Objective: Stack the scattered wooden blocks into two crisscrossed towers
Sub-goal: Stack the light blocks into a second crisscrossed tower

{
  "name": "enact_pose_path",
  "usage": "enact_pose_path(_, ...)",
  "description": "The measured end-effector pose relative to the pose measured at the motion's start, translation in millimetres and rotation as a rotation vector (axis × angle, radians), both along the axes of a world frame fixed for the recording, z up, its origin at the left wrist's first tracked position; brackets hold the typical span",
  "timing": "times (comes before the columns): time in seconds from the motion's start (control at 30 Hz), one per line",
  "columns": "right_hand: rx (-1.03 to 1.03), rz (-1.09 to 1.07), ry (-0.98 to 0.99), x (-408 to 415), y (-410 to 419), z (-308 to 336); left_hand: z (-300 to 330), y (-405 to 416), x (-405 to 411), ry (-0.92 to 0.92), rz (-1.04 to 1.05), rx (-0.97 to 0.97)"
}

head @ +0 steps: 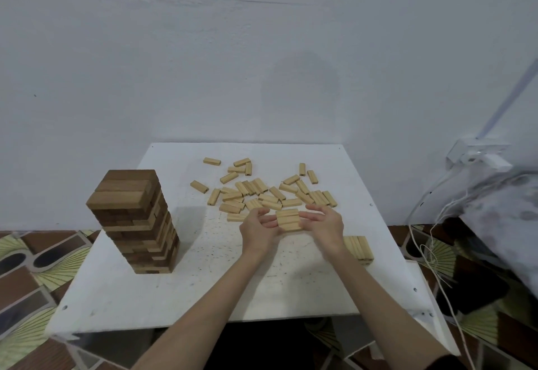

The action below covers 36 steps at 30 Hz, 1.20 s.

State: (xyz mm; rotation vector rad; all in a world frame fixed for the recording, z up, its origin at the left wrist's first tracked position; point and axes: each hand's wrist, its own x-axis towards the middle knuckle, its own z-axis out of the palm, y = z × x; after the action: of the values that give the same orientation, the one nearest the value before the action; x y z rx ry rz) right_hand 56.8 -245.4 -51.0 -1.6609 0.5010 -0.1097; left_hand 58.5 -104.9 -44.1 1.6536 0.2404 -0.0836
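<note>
A tall crisscrossed tower (136, 221) of darker wooden blocks stands at the left of the white table (203, 291). Several light loose blocks (262, 192) lie scattered over the far middle. At the right sits a low stack of light blocks (358, 249), partly hidden behind my right forearm. Between my hands is a set of three light blocks (287, 219) held side by side. My left hand (257, 225) holds its left end, fingers curled round it. My right hand (323, 222) presses on its right end.
The table stands against a white wall. At the right a white socket box (477, 155) with cables (431, 253) hangs beside a patterned cloth (500, 218). Patterned floor tiles (26, 276) show on both sides of the table.
</note>
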Motion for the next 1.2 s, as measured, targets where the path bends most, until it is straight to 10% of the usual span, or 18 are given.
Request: enact_pose_path(1.2, 0.086, -0.124, 0.030, -73, -119, 12, 6, -117, -58, 0.066, -0.150, -0.023)
